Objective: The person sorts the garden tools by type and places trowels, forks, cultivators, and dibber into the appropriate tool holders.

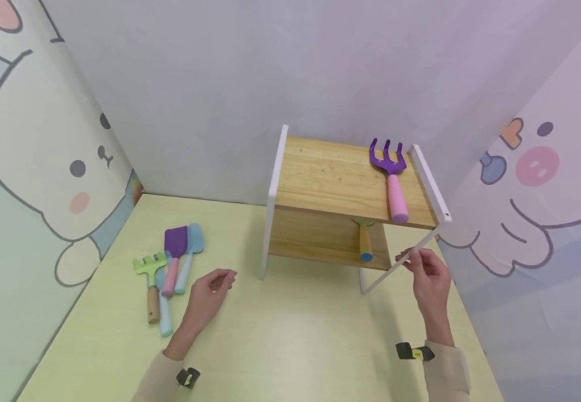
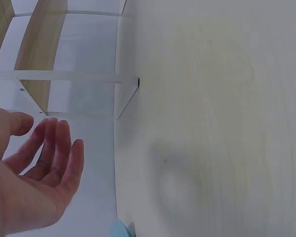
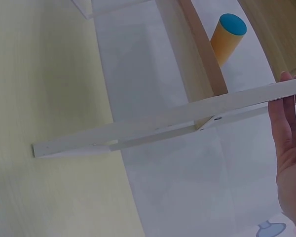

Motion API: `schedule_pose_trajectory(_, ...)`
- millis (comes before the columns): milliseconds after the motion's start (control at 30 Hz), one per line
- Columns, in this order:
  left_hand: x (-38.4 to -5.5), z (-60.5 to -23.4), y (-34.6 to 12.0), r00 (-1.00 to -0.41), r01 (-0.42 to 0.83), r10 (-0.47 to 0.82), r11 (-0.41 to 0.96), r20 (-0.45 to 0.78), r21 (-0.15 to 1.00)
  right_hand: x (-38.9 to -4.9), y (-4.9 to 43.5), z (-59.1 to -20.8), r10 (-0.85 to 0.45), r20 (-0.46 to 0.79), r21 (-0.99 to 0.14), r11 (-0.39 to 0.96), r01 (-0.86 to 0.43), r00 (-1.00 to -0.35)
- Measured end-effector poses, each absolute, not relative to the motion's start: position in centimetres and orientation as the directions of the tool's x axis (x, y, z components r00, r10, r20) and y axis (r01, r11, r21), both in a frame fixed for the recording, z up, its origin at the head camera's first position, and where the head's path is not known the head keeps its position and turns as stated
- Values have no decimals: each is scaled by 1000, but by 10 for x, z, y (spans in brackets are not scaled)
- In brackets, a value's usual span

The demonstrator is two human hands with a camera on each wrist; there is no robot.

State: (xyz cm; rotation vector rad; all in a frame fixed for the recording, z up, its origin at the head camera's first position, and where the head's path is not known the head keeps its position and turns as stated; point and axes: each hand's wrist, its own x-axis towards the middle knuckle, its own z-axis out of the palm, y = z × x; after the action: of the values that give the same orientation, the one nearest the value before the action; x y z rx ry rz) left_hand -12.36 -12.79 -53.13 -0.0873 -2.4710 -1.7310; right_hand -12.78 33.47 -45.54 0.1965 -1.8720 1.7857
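Note:
A two-tier wooden shelf [image 1: 331, 178] with white side frames stands on the table. My right hand [image 1: 430, 282] grips its right front upright, fingers passing behind the white bar [image 3: 163, 118]. On the top board lies a hand rake [image 1: 396, 192] with purple tines and a pink handle, near the right side. An orange-yellow handle [image 1: 365, 243] with a blue end sticks out from the lower board; its green head is mostly hidden under the top board. My left hand [image 1: 207, 296] hovers left of the shelf, fingers loosely bent, holding nothing.
Left of my left hand lie several garden tools: a green rake [image 1: 151, 268] with a brown handle, a purple shovel [image 1: 176, 243] with a pink handle, and blue shovels [image 1: 195, 239], partly overlapping. Curtain-like walls with cartoon animals [image 1: 537, 162] border the table behind and at both sides.

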Motion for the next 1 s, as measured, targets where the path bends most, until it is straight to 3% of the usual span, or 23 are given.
schedule_pose_trajectory(700, -143, -547, -172, -968, 63, -189, 454, 165, 889, -127, 338, -456, 270, 467, -884, 114, -454, -842)
schedule_pose_trajectory(1000, -145, -552, -188, -941, -37, -303, 532, 150, 846, -129, 336, -457, 271, 461, -887, 99, -452, -845)
